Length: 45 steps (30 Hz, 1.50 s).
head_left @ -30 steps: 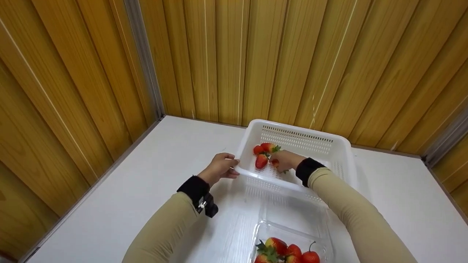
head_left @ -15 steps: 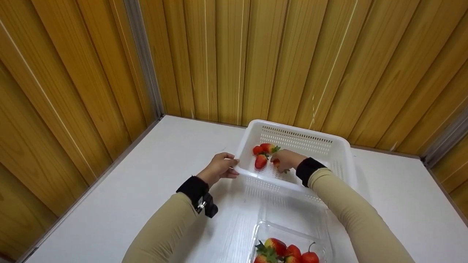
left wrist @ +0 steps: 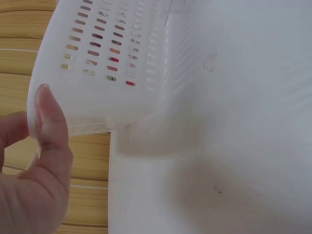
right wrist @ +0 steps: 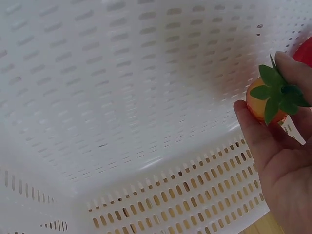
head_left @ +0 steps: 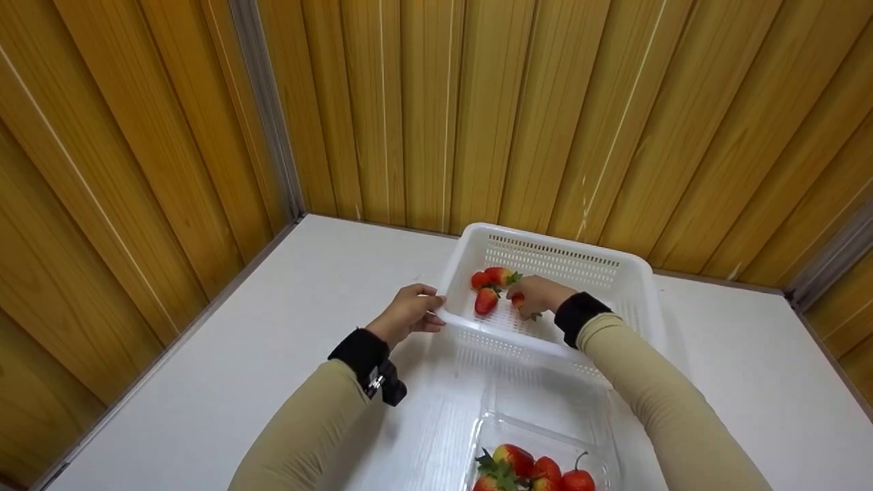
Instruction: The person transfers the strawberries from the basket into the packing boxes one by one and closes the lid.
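A white perforated plastic basket point(head_left: 627, 273) stands on the table near the back wall. My left hand point(head_left: 408, 315) pinches the rim at its front left corner, thumb on one side and fingers on the other; the left wrist view shows this thumb point(left wrist: 51, 117) against the basket wall. Inside the basket, my right hand point(head_left: 542, 294) holds a strawberry point(right wrist: 265, 100) between thumb and fingers, its green leaves facing the right wrist camera. Close to its fingertips lie a strawberry point(head_left: 486, 301) pointing forward, another strawberry point(head_left: 500, 275) behind it, and a small red fruit point(head_left: 480, 280) at their left.
In front of the basket sits a clear plastic box point(head_left: 545, 431) with several strawberries point(head_left: 516, 458) and a red fruit with a thin stem point(head_left: 578, 480), cut off by the frame's lower edge. Wood-patterned walls point(head_left: 423, 123) border the white table point(head_left: 327, 273) at back and left.
My right hand has risen very slightly with the strawberry in its fingers. The left hand keeps its hold on the basket rim, and the other fruit lies as before.
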Each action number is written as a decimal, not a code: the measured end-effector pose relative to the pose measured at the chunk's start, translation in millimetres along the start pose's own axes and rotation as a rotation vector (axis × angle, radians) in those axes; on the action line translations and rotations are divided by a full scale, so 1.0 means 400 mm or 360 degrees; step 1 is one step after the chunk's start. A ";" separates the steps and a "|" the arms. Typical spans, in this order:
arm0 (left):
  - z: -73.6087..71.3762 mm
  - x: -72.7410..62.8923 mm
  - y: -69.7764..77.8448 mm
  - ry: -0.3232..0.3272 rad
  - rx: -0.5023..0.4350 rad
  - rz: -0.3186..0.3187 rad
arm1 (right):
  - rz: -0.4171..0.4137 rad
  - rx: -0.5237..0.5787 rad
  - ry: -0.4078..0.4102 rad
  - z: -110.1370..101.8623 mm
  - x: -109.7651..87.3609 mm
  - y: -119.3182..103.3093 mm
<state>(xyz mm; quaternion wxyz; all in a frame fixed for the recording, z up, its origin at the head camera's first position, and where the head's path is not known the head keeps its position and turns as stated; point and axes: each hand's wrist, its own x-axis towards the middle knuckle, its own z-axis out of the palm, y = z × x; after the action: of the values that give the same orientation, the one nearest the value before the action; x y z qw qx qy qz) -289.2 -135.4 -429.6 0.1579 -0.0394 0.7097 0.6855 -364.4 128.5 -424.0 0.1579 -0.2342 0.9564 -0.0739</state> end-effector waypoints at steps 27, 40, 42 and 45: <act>0.025 0.001 -0.008 -0.0092 -0.0129 -0.0020 | 0.0109 0.0133 0.0077 -0.019 -0.029 0.020; -0.012 -0.035 -0.021 -0.0227 0.0032 -0.0073 | -0.0157 0.0069 0.0435 -0.085 -0.088 0.014; -0.015 -0.047 -0.033 -0.0257 0.0078 -0.0081 | -0.0146 0.0088 0.0451 -0.094 -0.105 0.011; -0.017 -0.067 -0.046 -0.0339 0.0165 -0.0070 | -0.0155 0.0102 0.0459 -0.107 -0.135 0.005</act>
<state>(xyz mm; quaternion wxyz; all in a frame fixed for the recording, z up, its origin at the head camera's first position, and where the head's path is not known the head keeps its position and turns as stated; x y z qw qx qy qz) -260.0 -147.4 -439.7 0.2491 0.0262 0.7223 0.6446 -334.1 158.6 -369.7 0.0225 -0.2621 0.9538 -0.1449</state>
